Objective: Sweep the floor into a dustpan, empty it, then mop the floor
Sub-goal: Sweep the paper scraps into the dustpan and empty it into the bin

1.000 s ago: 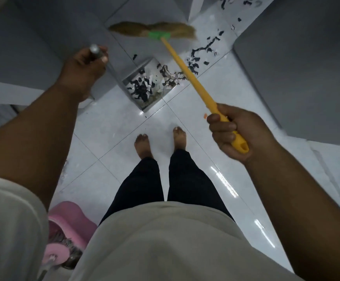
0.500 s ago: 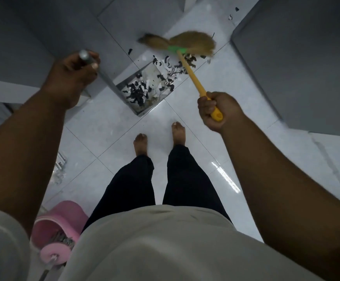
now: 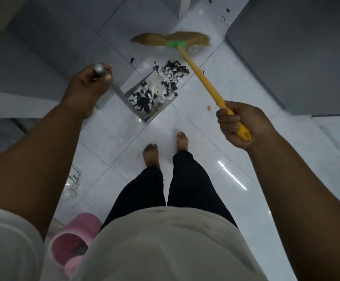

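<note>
My left hand (image 3: 87, 87) grips the top of the grey upright handle of a metal dustpan (image 3: 143, 113) that sits on the white tiled floor ahead of my bare feet. The pan holds several black and white scraps (image 3: 144, 99), and a heap of scraps (image 3: 174, 71) lies at its open mouth. My right hand (image 3: 239, 123) grips the end of the yellow broom handle (image 3: 202, 78). The straw broom head (image 3: 171, 39), bound with a green collar, is on the floor beyond the pan.
Grey cabinet sides stand at the left (image 3: 33, 47) and right (image 3: 296, 57), leaving a narrow tiled aisle. A few black scraps (image 3: 227, 11) lie farther up the aisle. A pink mop bucket (image 3: 72, 242) stands by my left leg. An orange scrap (image 3: 209, 107) lies near the broom handle.
The broom head moved away from the pan mouth to the floor beyond it, and my right hand drew back toward me. More scraps lie at the pan's mouth than one second ago.
</note>
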Motion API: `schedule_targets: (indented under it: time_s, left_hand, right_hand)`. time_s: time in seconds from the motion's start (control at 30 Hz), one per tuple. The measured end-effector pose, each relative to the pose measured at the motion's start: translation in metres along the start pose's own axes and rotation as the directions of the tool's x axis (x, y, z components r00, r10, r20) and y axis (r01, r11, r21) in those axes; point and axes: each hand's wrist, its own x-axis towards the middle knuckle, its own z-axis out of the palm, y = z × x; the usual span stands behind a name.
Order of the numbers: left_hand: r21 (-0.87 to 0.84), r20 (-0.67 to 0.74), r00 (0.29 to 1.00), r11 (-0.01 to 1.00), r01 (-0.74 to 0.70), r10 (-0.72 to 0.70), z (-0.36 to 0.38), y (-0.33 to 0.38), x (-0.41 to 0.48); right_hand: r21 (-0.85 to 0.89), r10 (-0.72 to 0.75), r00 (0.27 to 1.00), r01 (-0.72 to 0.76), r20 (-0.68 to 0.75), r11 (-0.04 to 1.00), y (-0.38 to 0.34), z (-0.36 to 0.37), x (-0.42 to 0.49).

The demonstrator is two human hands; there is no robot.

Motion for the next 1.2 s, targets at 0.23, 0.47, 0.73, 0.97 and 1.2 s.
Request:
schedule_targets:
  time_s: [0.23, 0.47, 0.73, 0.97, 1.2]
  left_hand:
    - [0.024, 0.004, 1.0, 1.0, -0.002, 0.002, -0.006, -0.004, 0.003]
    - [0.019, -0.041, 0.999, 1.0, -0.002, 0.003, 0.005, -0.003, -0.001]
    - [-0.003, -0.028, 0.999, 0.999, 0.043, -0.043, -0.006, 0.003, -0.003]
    - [0.025, 0.002, 1.0, 0.999, 0.022, -0.022, -0.013, -0.005, -0.015]
    - [0.078, 0.007, 1.0, 0.997, 0.023, -0.024, -0.009, -0.014, -0.019]
  right_hand:
    - [0.023, 0.01, 0.999, -0.009, -0.052, 1.0, -0.04, -0.014, 0.07]
    - [0.195, 0.16, 0.985, -0.169, 0.058, 0.966, 0.045, -0.003, 0.053]
    - [0.137, 0.256, 0.951, -0.281, 0.171, 0.95, 0.092, 0.012, -0.058]
    - [-0.022, 0.114, 0.993, -0.113, 0.038, 0.993, 0.038, -0.01, -0.046]
    - [0.217, 0.0, 0.998, 0.013, -0.063, 0.976, 0.016, -0.043, 0.017]
